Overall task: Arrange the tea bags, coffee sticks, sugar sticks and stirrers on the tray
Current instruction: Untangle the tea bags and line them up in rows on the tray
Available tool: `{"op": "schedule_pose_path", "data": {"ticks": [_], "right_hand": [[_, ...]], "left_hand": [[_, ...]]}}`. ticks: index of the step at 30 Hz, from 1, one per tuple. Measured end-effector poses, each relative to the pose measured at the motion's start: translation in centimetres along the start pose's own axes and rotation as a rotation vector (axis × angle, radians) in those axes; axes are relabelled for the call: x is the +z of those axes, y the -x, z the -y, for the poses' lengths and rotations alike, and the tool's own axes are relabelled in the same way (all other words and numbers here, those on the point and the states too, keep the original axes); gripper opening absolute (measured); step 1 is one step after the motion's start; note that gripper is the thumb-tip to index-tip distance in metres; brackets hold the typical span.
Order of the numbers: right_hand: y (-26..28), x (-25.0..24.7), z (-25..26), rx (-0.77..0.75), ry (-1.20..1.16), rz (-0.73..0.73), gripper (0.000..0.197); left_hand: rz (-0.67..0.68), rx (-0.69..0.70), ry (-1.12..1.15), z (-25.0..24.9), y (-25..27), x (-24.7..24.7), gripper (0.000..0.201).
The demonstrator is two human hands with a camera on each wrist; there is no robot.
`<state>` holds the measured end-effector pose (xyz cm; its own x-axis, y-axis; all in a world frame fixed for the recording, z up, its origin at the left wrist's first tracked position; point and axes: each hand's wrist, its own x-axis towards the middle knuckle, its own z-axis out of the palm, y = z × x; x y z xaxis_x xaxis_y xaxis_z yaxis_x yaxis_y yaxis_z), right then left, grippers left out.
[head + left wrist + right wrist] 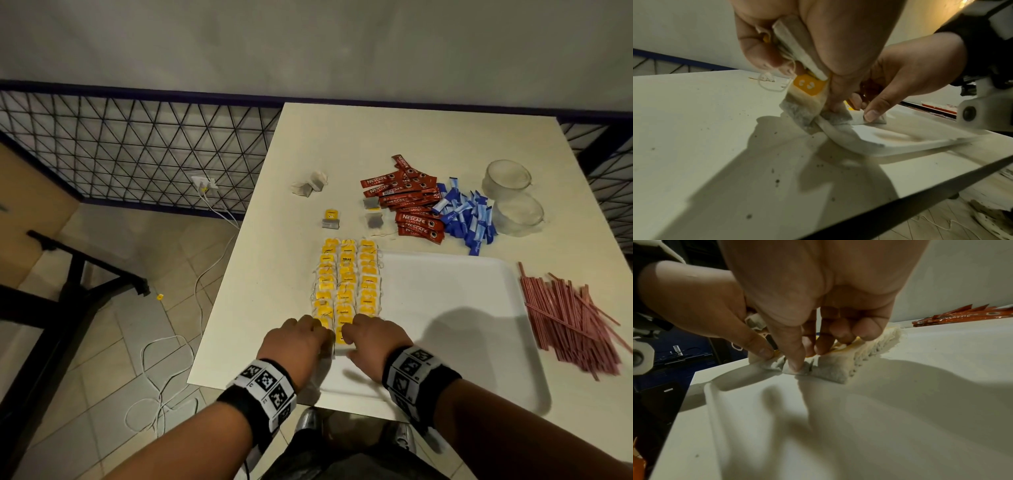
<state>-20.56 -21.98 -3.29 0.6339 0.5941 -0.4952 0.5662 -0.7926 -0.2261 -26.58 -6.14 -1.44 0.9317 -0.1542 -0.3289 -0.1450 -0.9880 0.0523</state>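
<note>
Where three rows of tea bags (346, 284) lie along the left side of the tray (445, 291), several more are clutched in the curled left hand (298, 346) and the nearest is pinched by the right hand (373, 342). Coffee sticks (407, 202), sugar sticks (466, 219) and stirrers (568, 322) are heaped on the tabletop (274, 274) around it.

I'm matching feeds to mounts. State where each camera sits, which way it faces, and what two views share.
Head: on the head, facing forward-down at table, tray, tea bags; left hand and right hand show.
Left wrist: under the left hand, looking along it at gripped tea bags; right hand beyond.
Right wrist: under the right hand, facing its fingertips on tea bags; left hand beside.
Shared: both wrist views show both hands at the tray's rim.
</note>
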Motion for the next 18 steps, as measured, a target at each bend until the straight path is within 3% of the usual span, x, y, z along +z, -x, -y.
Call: {"op": "schedule_pose_path", "data": {"ticks": [2,4,7,10,13,15,18], "right_hand": [[0.0,0.0,0.0,0.003,0.004,0.001,0.025],[0.0,-0.2,0.1,0.005,0.009,0.003,0.025],[-0.1,-0.2,0.2,0.004,0.018,0.012,0.025],[0.0,-0.2,0.2,0.005,0.031,0.017,0.026],[0.0,-0.3,0.2,0.002,0.040,0.014,0.026],[0.0,-0.3,0.2,0.004,0.039,0.012,0.026],[0.0,-0.3,0.3,0.014,0.044,0.004,0.025]], "left_hand": [[-0.088,0.033,0.074,-0.1,0.0,0.5,0.014],[-0.110,0.075,0.112,-0.5,0.2,1.3,0.027],[-0.100,0.018,0.118,-0.4,0.1,0.7,0.030],[-0.047,0.045,0.046,0.3,-0.2,0.4,0.008],[0.015,0.046,0.099,0.6,-0.6,1.1,0.034],[-0.058,0.025,0.077,0.7,-0.5,1.4,0.030],[-0.043,-0.054,0.105,0.9,-0.2,1.1,0.027]]}}
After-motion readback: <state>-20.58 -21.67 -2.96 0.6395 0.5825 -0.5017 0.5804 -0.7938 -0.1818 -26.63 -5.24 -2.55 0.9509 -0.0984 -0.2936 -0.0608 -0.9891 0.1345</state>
